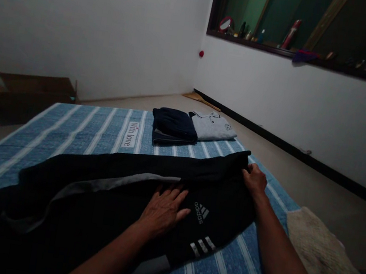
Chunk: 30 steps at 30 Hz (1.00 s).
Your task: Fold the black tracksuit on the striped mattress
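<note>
Black synthetic track garment (97,197), w/ a grey side panel and white stripes + logo, lies spread across the near half of the bed (76,127), running from the near-left corner toward the right edge. Left hand (162,210) rests flat on it, palm down, fingers spread, just beside the logo — pressing, not gripping. Right hand (255,178) is at the garment's far-right end, close to the bed's right edge, fingers pinched on the cloth edge there. Hands apart, both on the fabric.

Handling, judging by look: light, soft, no stiffness at all; drapes and wrinkles freely. Sheen suggests slick polyester, prob. slides over itself and over the striped sheet, so a flat palm is needed to pin it. Not fragile. Best holds: hem or waistband edge, seams, corners — a mid-panel pinch would just bunch it.

Near the far edge of the bed sit two folded items, a dark folded garment (173,126) and a grey folded shirt (211,126), touching side by side, well apart from the hands. Cream fleecy rug (320,253) lies on the floor off the right edge.
</note>
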Each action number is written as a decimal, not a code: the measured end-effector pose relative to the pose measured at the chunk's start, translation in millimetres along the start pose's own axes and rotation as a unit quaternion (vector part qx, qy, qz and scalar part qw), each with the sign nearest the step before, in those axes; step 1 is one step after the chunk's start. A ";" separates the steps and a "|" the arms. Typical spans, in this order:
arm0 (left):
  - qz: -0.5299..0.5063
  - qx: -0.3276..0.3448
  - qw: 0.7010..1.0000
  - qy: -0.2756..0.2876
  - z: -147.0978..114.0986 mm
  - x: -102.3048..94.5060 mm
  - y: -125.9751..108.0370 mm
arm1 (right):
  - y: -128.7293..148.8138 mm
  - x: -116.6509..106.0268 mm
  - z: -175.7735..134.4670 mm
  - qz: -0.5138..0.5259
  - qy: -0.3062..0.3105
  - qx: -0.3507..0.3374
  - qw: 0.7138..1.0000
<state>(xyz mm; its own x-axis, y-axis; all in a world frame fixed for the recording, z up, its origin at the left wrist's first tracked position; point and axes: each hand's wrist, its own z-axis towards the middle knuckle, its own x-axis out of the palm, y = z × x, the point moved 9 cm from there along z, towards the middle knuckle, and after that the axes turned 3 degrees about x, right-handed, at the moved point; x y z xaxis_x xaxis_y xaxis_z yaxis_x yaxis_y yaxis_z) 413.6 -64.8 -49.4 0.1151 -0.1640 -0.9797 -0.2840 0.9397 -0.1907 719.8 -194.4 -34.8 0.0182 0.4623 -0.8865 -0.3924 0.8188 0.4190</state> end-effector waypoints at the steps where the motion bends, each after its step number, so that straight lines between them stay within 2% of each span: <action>1: 0.003 -0.003 1.000 0.002 0.9 0.3 -0.5 | -1.2 1.3 -0.6 -0.005 0.004 0.001 1.000; 7: 0.002 -0.027 1.000 0.012 16.2 5.5 -8.2 | -11.8 0.7 -2.5 -0.026 0.039 0.004 0.999; 12: -0.004 -0.001 1.000 0.012 32.1 10.5 -19.2 | -19.0 -4.9 -19.0 -0.058 0.059 0.000 0.997; 20: -0.006 0.014 1.000 0.023 34.8 11.7 -18.5 | -19.7 -14.0 -34.6 -0.111 0.021 -0.011 0.993; 25: -0.006 0.010 1.000 0.007 34.4 7.1 -18.6 | -19.6 -15.7 -38.0 -0.131 0.010 -0.019 0.991; 30: 0.007 0.011 1.000 0.012 35.9 9.9 -19.4 | -11.3 -28.1 -49.1 -0.152 -0.006 -0.038 0.988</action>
<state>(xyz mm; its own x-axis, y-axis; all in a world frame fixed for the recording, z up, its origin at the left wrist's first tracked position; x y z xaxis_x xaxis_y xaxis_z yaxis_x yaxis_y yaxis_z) 454.4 -73.8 -53.1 0.0882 -0.1582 -0.9835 -0.2650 0.9480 -0.1762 678.6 -233.4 -24.3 0.1570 0.2034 -0.9664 -0.4351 0.8927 0.1172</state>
